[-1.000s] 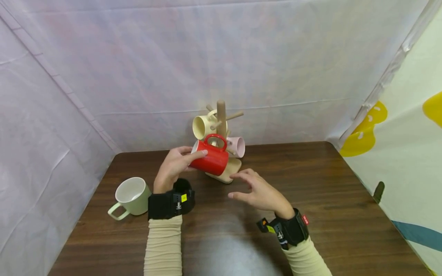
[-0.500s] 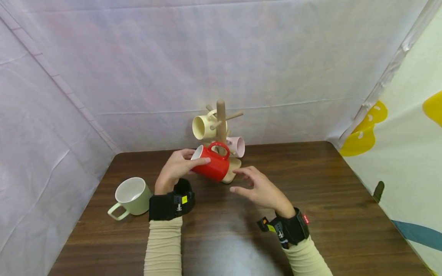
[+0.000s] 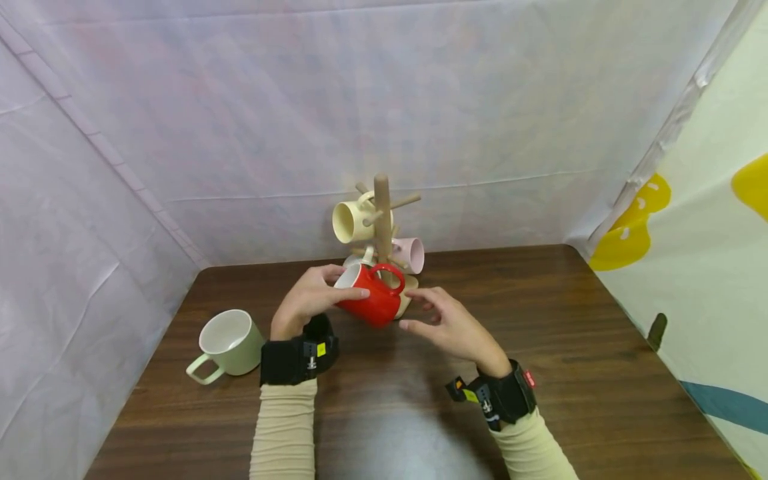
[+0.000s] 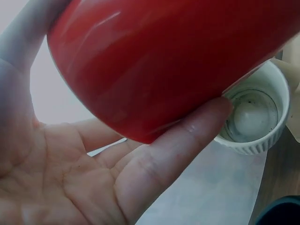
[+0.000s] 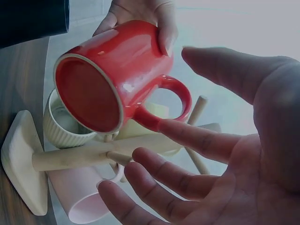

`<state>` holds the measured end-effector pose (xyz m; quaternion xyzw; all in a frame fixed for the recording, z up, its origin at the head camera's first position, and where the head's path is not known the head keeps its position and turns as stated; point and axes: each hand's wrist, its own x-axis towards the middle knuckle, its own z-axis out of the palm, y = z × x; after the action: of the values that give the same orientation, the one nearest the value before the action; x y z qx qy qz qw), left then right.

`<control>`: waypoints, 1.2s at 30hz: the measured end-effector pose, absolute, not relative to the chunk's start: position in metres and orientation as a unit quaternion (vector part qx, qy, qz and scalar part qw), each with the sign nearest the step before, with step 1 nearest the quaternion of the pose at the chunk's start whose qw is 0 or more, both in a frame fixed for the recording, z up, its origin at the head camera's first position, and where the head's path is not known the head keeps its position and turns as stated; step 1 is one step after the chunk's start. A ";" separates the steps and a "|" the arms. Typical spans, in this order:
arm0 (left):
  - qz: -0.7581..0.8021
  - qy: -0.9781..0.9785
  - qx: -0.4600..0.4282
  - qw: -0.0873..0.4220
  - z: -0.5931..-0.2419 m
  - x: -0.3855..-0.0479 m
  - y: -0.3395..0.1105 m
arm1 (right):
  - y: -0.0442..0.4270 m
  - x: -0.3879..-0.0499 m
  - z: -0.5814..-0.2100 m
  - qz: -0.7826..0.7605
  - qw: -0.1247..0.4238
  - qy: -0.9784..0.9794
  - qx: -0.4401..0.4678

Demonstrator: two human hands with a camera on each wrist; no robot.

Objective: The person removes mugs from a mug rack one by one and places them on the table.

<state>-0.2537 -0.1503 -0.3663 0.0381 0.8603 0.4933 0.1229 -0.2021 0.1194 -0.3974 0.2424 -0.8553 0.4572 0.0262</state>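
Red mug (image 3: 378, 307) held over a dark wood table (image 3: 576, 353), pale sheeting (image 3: 384, 100) hung behind.
Super glossy, white inside, it's tilted in front of the mug rack (image 3: 382, 223), gripped by the left hand (image 3: 307, 295); the right hand (image 3: 454, 328) is held loosely spread near its handle (image 5: 185, 98).

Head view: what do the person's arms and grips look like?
The left arm's cream fabric sleeve and the right arm's cream fabric sleeve are wrinkled. A black wrist strap with a yellow tag is on the left; the right black wrist strap bears a yellow tag, a red tag and an orange mark. Left grip and right grip are gloveless.
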 end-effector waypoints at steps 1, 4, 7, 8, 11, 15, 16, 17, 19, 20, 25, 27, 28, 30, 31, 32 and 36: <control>0.489 0.863 0.041 0.123 -0.367 -0.254 -0.150 | 0.119 -0.202 -0.397 0.460 0.026 -0.855 0.240; 0.483 0.865 0.052 0.124 -0.368 -0.254 -0.150 | 0.118 -0.204 -0.397 0.467 0.024 -0.855 0.225; 0.474 0.869 0.065 0.124 -0.369 -0.254 -0.150 | 0.117 -0.205 -0.397 0.477 0.020 -0.853 0.210; 0.472 0.870 0.070 0.125 -0.369 -0.253 -0.150 | 0.117 -0.205 -0.397 0.480 0.019 -0.852 0.206; 0.463 0.872 0.088 0.129 -0.371 -0.254 -0.149 | 0.116 -0.207 -0.399 0.489 0.017 -0.848 0.203; 0.446 0.878 0.113 0.132 -0.372 -0.254 -0.148 | 0.114 -0.209 -0.402 0.496 0.016 -0.843 0.208; 0.441 0.879 0.119 0.132 -0.372 -0.254 -0.148 | 0.114 -0.209 -0.402 0.495 0.017 -0.843 0.210; 0.437 0.881 0.124 0.133 -0.372 -0.254 -0.147 | 0.114 -0.209 -0.403 0.495 0.018 -0.842 0.212; 0.432 0.882 0.133 0.134 -0.372 -0.254 -0.146 | 0.113 -0.209 -0.403 0.497 0.019 -0.841 0.214; 0.432 0.881 0.136 0.137 -0.372 -0.254 -0.146 | 0.113 -0.209 -0.403 0.498 0.021 -0.840 0.216; 0.429 0.880 0.153 0.140 -0.376 -0.256 -0.143 | 0.110 -0.209 -0.404 0.505 0.021 -0.834 0.222; 0.428 0.878 0.159 0.141 -0.377 -0.256 -0.142 | 0.109 -0.209 -0.405 0.504 0.018 -0.835 0.219; 0.427 0.878 0.160 0.142 -0.378 -0.256 -0.142 | 0.109 -0.209 -0.405 0.503 0.016 -0.836 0.219; 0.425 0.879 0.164 0.142 -0.379 -0.256 -0.141 | 0.108 -0.210 -0.405 0.506 0.008 -0.834 0.221; 0.423 0.880 0.165 0.142 -0.379 -0.256 -0.141 | 0.107 -0.210 -0.406 0.507 0.005 -0.832 0.224; 0.422 0.880 0.167 0.142 -0.379 -0.256 -0.140 | 0.107 -0.210 -0.406 0.509 0.000 -0.831 0.225; 0.420 0.880 0.174 0.142 -0.379 -0.254 -0.138 | 0.105 -0.210 -0.407 0.521 -0.019 -0.821 0.234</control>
<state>-0.2542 -0.1382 -0.3793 0.1738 0.8795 0.4196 0.1419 -0.2101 0.1048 -0.4066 0.2342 -0.8206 0.5210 -0.0190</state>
